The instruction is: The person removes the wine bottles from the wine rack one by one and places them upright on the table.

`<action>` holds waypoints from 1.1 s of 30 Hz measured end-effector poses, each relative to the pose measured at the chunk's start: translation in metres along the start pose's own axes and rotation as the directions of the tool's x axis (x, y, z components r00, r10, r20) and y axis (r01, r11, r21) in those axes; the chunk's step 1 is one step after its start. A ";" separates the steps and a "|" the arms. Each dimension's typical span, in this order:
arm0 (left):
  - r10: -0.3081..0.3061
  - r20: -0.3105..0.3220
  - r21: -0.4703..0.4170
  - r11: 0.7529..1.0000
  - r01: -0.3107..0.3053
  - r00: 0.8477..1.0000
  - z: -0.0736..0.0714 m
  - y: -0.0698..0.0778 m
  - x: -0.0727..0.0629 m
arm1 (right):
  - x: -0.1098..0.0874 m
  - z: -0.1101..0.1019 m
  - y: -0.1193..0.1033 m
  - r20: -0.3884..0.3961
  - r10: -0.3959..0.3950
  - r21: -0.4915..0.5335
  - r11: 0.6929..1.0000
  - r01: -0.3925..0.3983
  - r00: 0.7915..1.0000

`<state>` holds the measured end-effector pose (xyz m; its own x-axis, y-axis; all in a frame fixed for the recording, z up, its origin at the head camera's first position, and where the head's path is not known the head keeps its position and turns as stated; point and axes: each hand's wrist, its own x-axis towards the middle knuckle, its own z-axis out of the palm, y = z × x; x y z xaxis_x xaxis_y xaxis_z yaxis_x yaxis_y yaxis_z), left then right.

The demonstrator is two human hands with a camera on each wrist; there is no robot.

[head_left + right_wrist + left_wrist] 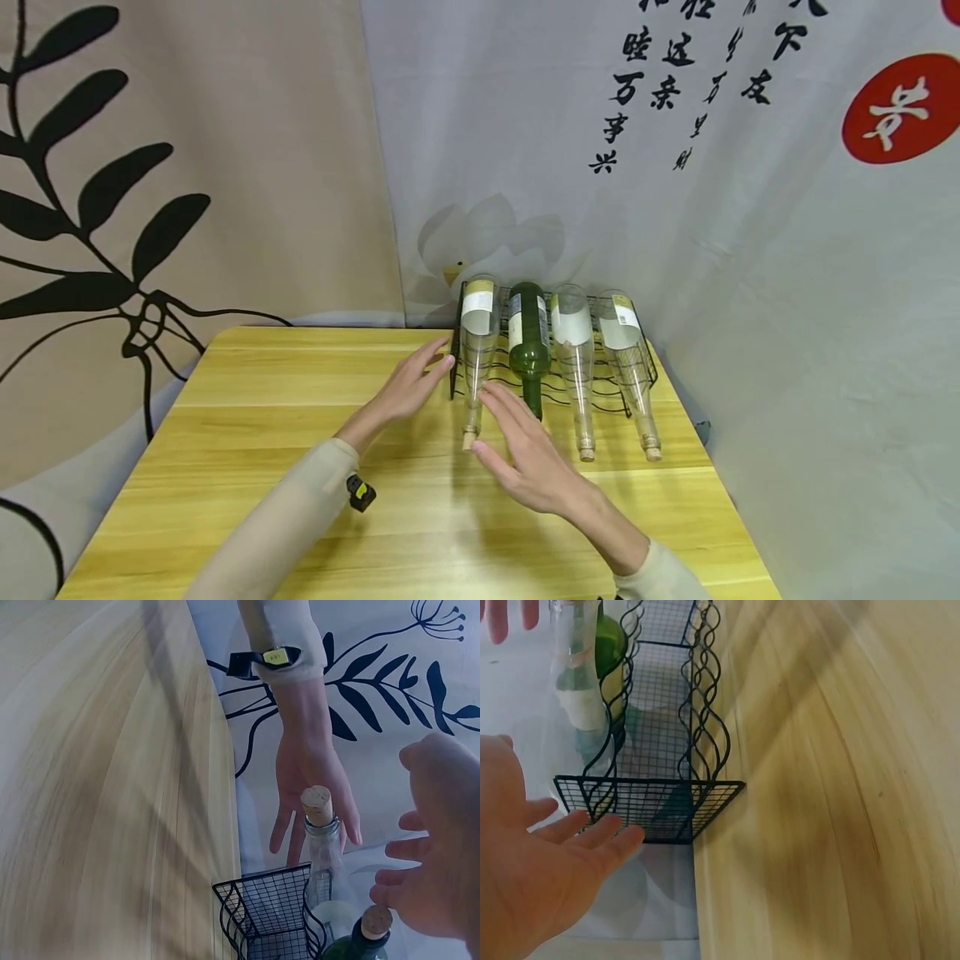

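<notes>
Corked bottles lie in a row on a black wire bottle rack (pixel 455 362). Leftmost is a clear bottle (pixel 477 354) with a pale label, beside it a green bottle (pixel 529 354), then two more clear bottles, one (pixel 577 367) nearer and one (pixel 632 367) at the right end. My left hand (pixel 408 385) hovers by the rack's left end, fingers extended, palm toward the mesh end panel (pixel 645 802). My right hand (pixel 534 462), fingers straight and thumb apart, is over the necks of the leftmost two bottles, near the cork (pixel 317 801) of the clear one. Nothing is held.
The rack stands at the back right of a wooden table (pixel 300 400). Behind and to the right hangs a pale printed cloth (pixel 525 125) with dark leaves, characters and a red oval. A dark band (pixel 361 492) with a yellow mark sits at the left sleeve.
</notes>
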<state>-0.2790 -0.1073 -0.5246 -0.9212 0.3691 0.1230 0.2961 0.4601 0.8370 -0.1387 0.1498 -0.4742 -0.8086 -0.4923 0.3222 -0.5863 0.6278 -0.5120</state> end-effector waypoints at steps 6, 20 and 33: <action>-0.074 -0.002 -0.036 0.997 0.073 0.997 0.003 -0.001 0.008 | 0.001 0.004 0.001 0.042 -0.019 -0.083 0.996 0.022 0.999; -0.128 0.048 -0.191 0.972 0.134 0.991 0.008 -0.003 0.027 | 0.009 0.003 0.006 0.146 -0.159 -0.366 0.908 0.203 0.976; -0.101 0.106 -0.311 0.942 0.129 0.989 0.007 -0.005 0.038 | 0.023 -0.009 0.014 0.296 -0.208 -0.473 0.816 0.332 0.932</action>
<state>-0.3133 -0.0899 -0.5282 -0.9145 0.4042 -0.0190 0.0816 0.2302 0.9697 -0.1662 0.1529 -0.4667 -0.6170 -0.7680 0.1716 -0.7706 0.6339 0.0657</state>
